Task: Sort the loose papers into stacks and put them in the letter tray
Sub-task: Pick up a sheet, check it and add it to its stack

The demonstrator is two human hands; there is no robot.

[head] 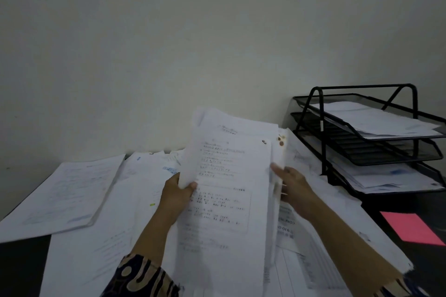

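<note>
I hold a thick bundle of white printed papers [224, 188] lifted off the desk in front of me. My left hand [177, 196] grips its left edge, thumb on the front sheet. My right hand [293, 187] is at the bundle's right edge, thumb against the sheets; its fingers are behind the paper. A black wire letter tray [324, 125] with three tiers stands at the right against the wall. Papers lie in its top and bottom tiers; the middle tier looks bare.
Loose papers [115, 236] cover the dark desk under my arms. A separate stack [65, 195] lies at the left, angled towards the wall. A pink sheet [410, 228] lies on the desk at the right, in front of the tray.
</note>
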